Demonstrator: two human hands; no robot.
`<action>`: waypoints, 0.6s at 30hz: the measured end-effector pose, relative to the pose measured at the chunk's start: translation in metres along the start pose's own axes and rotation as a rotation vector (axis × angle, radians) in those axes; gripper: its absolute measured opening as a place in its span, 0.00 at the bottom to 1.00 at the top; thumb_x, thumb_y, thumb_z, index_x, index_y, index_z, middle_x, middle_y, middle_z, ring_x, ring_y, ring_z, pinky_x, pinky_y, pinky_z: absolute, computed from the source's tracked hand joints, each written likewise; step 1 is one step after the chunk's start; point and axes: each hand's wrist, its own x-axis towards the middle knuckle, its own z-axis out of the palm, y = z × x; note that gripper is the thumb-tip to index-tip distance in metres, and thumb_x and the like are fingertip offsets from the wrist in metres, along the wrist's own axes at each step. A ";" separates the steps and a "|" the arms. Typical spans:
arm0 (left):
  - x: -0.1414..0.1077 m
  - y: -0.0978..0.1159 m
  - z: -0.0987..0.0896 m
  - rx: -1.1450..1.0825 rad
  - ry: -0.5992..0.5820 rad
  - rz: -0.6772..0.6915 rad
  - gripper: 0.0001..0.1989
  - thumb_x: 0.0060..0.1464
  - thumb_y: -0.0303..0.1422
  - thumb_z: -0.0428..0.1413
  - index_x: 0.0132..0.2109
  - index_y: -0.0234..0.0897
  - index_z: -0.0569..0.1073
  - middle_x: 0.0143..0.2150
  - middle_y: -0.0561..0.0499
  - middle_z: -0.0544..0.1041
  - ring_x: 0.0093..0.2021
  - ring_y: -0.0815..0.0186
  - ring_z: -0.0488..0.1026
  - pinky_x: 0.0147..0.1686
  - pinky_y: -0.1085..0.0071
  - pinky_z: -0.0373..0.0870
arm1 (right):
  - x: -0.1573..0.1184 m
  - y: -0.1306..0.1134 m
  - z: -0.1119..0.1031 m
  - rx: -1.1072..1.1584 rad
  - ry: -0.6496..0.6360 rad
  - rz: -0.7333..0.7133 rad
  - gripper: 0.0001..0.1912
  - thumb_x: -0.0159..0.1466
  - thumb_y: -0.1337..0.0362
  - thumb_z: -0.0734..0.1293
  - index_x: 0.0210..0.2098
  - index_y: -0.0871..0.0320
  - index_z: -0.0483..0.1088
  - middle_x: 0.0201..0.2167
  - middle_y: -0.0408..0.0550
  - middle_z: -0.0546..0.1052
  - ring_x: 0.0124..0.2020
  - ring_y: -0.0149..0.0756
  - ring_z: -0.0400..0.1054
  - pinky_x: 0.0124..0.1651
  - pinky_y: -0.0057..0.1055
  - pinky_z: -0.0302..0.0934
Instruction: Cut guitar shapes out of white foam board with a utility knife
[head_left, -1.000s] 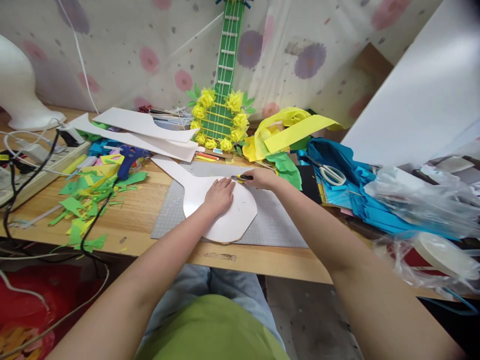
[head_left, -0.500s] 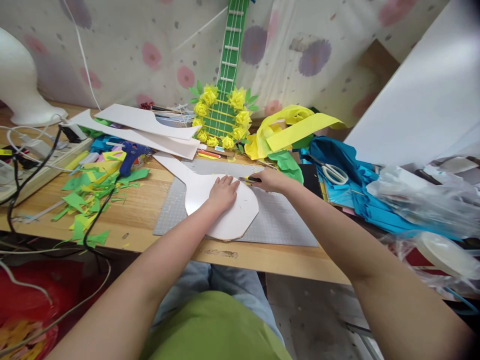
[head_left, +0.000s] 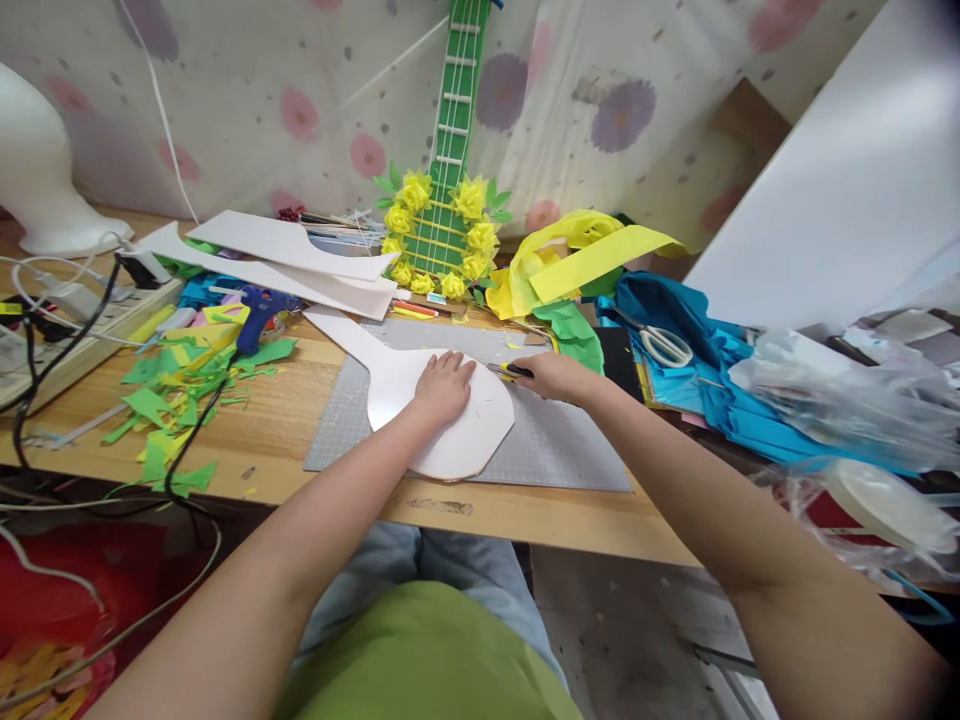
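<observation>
Cutting: the board [head_left: 478,430] seems to be getting its edge trimmed with the knife [head_left: 516,371].
Right hand [head_left: 556,377]: fingers closed around the handle, blade by the board's far-right edge.
Left hand [head_left: 444,388]: fingers slightly spread, laid on top, gripping nothing.
Next stroke: likely calls for steady bracing and following the curve.
Board: white, round-bodied, narrow-necked, mostly on the mat [head_left: 570,450].

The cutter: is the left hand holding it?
No, the left hand rests on the white board while the right hand holds the cutter.
</observation>
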 end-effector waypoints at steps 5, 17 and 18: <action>0.006 -0.004 -0.002 0.036 0.039 -0.002 0.21 0.57 0.29 0.43 0.57 0.36 0.64 0.60 0.43 0.63 0.61 0.57 0.57 0.60 0.55 0.51 | -0.005 0.013 -0.003 0.127 -0.007 0.092 0.19 0.63 0.56 0.58 0.51 0.54 0.66 0.28 0.44 0.77 0.22 0.28 0.67 0.26 0.24 0.52; 0.024 0.005 -0.005 -0.026 0.066 0.065 0.21 0.59 0.29 0.41 0.58 0.32 0.63 0.62 0.44 0.62 0.62 0.60 0.55 0.61 0.59 0.51 | 0.050 -0.001 -0.008 0.181 0.089 0.120 0.20 0.62 0.57 0.58 0.52 0.54 0.66 0.29 0.45 0.78 0.22 0.30 0.68 0.28 0.25 0.54; 0.024 0.007 -0.003 -0.039 0.032 0.067 0.21 0.59 0.30 0.42 0.58 0.32 0.62 0.62 0.44 0.60 0.63 0.59 0.54 0.61 0.59 0.50 | 0.051 -0.003 -0.009 0.164 0.076 0.109 0.20 0.62 0.57 0.58 0.52 0.53 0.66 0.28 0.45 0.78 0.22 0.30 0.68 0.28 0.25 0.54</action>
